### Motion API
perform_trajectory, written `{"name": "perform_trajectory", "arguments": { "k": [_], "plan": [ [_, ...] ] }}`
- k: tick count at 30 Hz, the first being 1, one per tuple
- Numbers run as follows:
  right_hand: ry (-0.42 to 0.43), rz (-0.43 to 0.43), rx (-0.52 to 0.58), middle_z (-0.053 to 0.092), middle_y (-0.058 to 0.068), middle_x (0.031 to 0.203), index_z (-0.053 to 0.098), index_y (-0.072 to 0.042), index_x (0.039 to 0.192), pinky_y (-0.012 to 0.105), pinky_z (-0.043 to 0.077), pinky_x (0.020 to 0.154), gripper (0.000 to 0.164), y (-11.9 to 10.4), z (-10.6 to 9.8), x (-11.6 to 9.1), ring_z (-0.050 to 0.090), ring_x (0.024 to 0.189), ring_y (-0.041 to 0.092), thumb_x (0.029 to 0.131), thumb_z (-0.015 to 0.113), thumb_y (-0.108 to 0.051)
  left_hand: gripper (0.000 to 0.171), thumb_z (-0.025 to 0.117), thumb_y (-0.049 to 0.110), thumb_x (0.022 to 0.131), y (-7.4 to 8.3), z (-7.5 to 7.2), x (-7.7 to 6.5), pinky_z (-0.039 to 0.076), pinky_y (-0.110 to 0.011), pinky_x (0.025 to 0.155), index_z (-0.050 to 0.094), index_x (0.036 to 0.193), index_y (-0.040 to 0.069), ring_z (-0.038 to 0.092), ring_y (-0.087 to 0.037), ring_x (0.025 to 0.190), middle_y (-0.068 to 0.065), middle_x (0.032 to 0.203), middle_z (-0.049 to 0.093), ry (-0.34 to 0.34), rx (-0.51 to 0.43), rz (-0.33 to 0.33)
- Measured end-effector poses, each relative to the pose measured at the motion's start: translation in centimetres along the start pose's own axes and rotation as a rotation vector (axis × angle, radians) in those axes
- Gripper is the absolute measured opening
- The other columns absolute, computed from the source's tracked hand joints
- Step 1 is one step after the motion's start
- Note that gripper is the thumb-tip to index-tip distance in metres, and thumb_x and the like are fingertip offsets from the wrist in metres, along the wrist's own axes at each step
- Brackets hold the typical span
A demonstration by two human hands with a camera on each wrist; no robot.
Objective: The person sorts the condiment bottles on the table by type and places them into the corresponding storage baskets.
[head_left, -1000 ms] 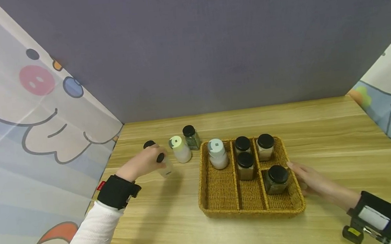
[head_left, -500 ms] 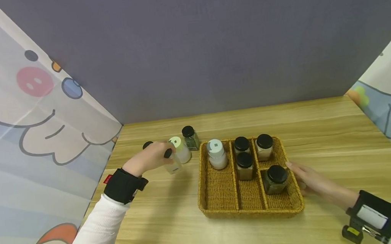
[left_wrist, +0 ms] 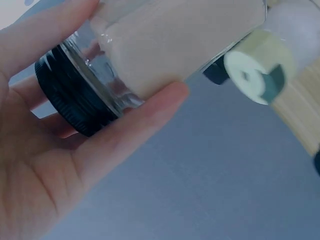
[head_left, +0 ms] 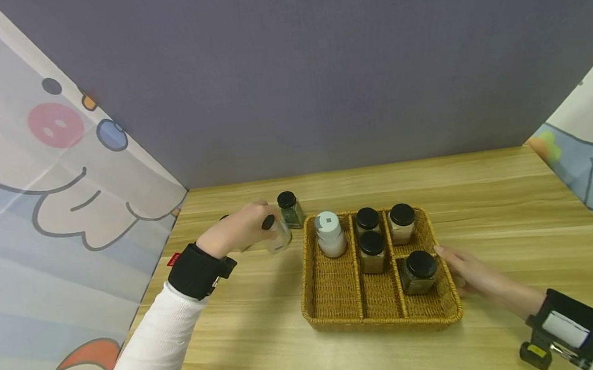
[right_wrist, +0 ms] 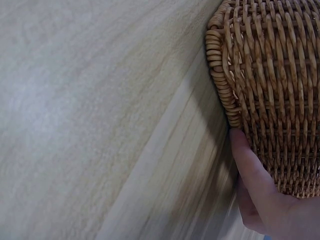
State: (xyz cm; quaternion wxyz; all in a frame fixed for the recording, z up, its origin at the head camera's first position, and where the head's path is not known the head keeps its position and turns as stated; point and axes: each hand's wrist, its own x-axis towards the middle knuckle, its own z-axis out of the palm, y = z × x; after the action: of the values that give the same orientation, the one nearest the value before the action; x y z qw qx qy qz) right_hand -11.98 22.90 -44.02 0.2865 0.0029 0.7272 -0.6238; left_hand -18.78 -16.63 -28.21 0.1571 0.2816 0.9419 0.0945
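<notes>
Left hand (head_left: 241, 227) pinches a black-lidded glass jar (left_wrist: 165, 42), left of the wicker basket (head_left: 386, 322). Right hand (head_left: 472, 274) lays extended fingers against basket's right side. Step in hand, probably: carrying jar basketward. Next move likely calls for height over basket's left side.

Booth (head_left: 309, 79) with cartoon-printed curtains (head_left: 23, 230)
</notes>
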Motion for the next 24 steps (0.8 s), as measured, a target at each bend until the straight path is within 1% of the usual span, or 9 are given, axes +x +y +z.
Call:
{"name": "perform_trajectory", "arguments": {
  "k": [3, 5, 7, 10, 14, 16, 20, 24],
  "plan": [
    [0.000, -0.003, -0.010, 0.005, 0.034, 0.139, 0.003, 0.009, 0.138, 0.048, 0.049, 0.080, 0.070, 0.0, -0.1, 0.0, 0.010, 0.124, 0.051, 0.096, 0.026, -0.042, 0.029, 0.061, 0.014, 0.084, 0.8, -0.4, 0.6, 0.045, -0.026, 0.063, 0.056, 0.111, 0.006, 0.051, -0.015, 0.067, -0.013, 0.105, 0.051, 0.002, 0.021, 0.028],
    [0.000, -0.001, -0.019, 0.004, 0.034, 0.139, 0.003, 0.009, 0.137, 0.048, 0.049, 0.080, 0.070, 0.1, -0.1, 0.0, 0.009, 0.124, 0.051, 0.096, 0.026, -0.042, 0.030, 0.062, 0.014, 0.083, 1.3, -0.6, 0.9, 0.045, -0.026, 0.067, 0.057, 0.111, 0.006, 0.052, -0.015, 0.080, -0.012, 0.107, 0.052, 0.002, 0.036, 0.045],
    [0.001, 0.004, -0.025, 0.003, 0.034, 0.139, 0.003, 0.009, 0.137, 0.048, 0.048, 0.080, 0.070, 0.1, -0.1, 0.0, 0.008, 0.125, 0.050, 0.096, 0.026, -0.042, 0.029, 0.062, 0.014, 0.083, 1.7, -0.9, 1.3, 0.046, -0.027, 0.069, 0.057, 0.110, 0.006, 0.052, -0.017, 0.084, -0.011, 0.108, 0.053, 0.001, 0.039, 0.058],
    [0.002, 0.004, -0.027, 0.003, 0.034, 0.139, 0.002, 0.009, 0.137, 0.048, 0.048, 0.080, 0.071, 0.1, -0.1, 0.0, 0.008, 0.124, 0.051, 0.096, 0.026, -0.042, 0.026, 0.063, 0.013, 0.081, 2.3, -1.2, 1.8, 0.047, -0.027, 0.072, 0.059, 0.106, 0.005, 0.053, -0.017, 0.090, -0.010, 0.108, 0.054, 0.024, 0.045, 0.094],
    [0.002, 0.002, -0.017, 0.003, 0.036, 0.138, 0.002, 0.009, 0.137, 0.047, 0.049, 0.079, 0.071, 0.1, 0.0, 0.0, 0.011, 0.124, 0.052, 0.096, 0.026, -0.042, 0.024, 0.064, 0.010, 0.079, 3.2, -1.5, 2.4, 0.048, -0.025, 0.073, 0.061, 0.102, 0.003, 0.054, -0.017, 0.089, -0.010, 0.103, 0.056, 0.044, 0.056, 0.143],
    [0.005, 0.004, -0.017, 0.004, 0.036, 0.138, 0.002, 0.010, 0.137, 0.047, 0.049, 0.079, 0.071, 0.1, 0.0, 0.0, 0.012, 0.123, 0.052, 0.096, 0.026, -0.043, 0.025, 0.064, 0.010, 0.079, 3.7, -1.8, 2.6, 0.048, -0.024, 0.071, 0.061, 0.103, 0.002, 0.054, -0.017, 0.086, -0.010, 0.101, 0.056, 0.038, 0.064, 0.156],
    [0.009, 0.003, -0.017, 0.004, 0.036, 0.138, 0.003, 0.010, 0.137, 0.047, 0.049, 0.080, 0.071, 0.1, 0.0, -0.1, 0.012, 0.124, 0.052, 0.096, 0.026, -0.042, 0.025, 0.064, 0.011, 0.080, 4.7, -2.4, 3.2, 0.045, -0.024, 0.069, 0.060, 0.103, 0.003, 0.051, -0.016, 0.082, -0.009, 0.100, 0.056, 0.017, 0.073, 0.168],
    [0.017, 0.013, -0.023, 0.004, 0.035, 0.138, 0.003, 0.009, 0.138, 0.047, 0.049, 0.079, 0.071, 0.0, 0.0, -0.1, 0.011, 0.124, 0.052, 0.095, 0.027, -0.042, 0.026, 0.065, 0.013, 0.080, 5.9, -2.9, 3.9, 0.045, -0.024, 0.072, 0.061, 0.104, 0.005, 0.051, -0.016, 0.087, -0.008, 0.103, 0.056, 0.002, 0.086, 0.176]
  ]
}}
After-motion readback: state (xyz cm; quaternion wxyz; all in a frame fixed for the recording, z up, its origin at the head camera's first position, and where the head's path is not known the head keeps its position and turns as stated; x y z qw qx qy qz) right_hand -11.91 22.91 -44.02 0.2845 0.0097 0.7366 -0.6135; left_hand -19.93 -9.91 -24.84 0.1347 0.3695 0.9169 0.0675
